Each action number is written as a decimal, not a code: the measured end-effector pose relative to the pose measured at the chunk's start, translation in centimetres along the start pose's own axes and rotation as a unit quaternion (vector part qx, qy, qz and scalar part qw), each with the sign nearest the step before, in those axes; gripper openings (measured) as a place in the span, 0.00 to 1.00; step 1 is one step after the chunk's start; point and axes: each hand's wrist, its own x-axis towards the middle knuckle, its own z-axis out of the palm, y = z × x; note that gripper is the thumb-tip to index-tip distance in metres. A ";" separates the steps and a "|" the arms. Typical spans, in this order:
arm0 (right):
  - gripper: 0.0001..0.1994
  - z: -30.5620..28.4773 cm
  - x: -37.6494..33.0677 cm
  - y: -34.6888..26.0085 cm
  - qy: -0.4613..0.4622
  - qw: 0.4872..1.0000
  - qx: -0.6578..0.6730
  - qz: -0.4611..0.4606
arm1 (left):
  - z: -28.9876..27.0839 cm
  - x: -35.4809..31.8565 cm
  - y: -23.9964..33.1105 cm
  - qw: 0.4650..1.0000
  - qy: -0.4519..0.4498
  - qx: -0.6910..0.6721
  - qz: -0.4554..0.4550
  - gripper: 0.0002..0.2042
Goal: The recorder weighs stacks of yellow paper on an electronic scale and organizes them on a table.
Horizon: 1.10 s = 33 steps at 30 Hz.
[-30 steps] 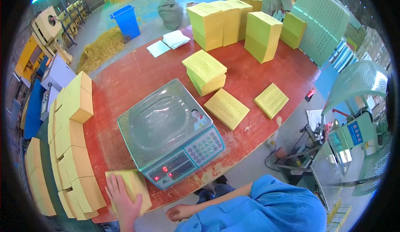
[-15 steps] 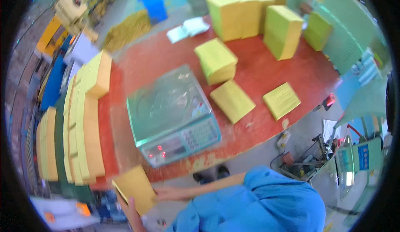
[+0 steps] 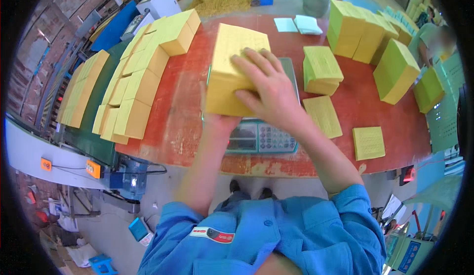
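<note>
A thick stack of yellow paper is held between my two hands over the digital scale, hiding most of its pan. My left hand supports the stack from below and at its left side; its fingers are mostly hidden. Fingers of my right hand lie across the top and right side of the stack, pressed against it. Right of the scale are a taller yellow paper stack, a thin yellow stack and a small flat yellow stack.
Rows of yellow stacks line the left side of the red table, beside a green conveyor belt. More tall stacks stand at the far right, near another person. Pale sheets lie at the back edge.
Both hands have brought the yellow paper stack from the table's near left edge up over the scale. My right hand has shifted onto its top. The head view has turned left.
</note>
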 end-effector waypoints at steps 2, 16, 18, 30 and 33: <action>0.31 0.2 0.5 3.4 -0.035 0.998 -0.025 0.038 | -1.4 2.7 -1.8 0.999 0.028 -0.010 -0.017 0.38; 0.28 10.2 -1.0 -7.9 -0.185 0.976 0.105 0.054 | -6.8 3.1 25.8 0.682 0.124 0.673 -0.256 0.22; 0.29 17.3 -2.4 -9.4 -0.266 0.906 0.310 0.110 | -11.3 11.8 30.3 0.519 0.094 0.850 -0.009 0.26; 0.21 30.2 -10.2 -9.8 -0.224 0.873 0.309 0.305 | -24.0 34.9 35.6 0.072 0.149 0.985 -0.041 0.48; 0.19 30.6 -9.6 -9.3 -0.200 0.893 0.278 0.290 | -24.3 33.8 36.4 0.104 0.048 0.993 0.016 0.43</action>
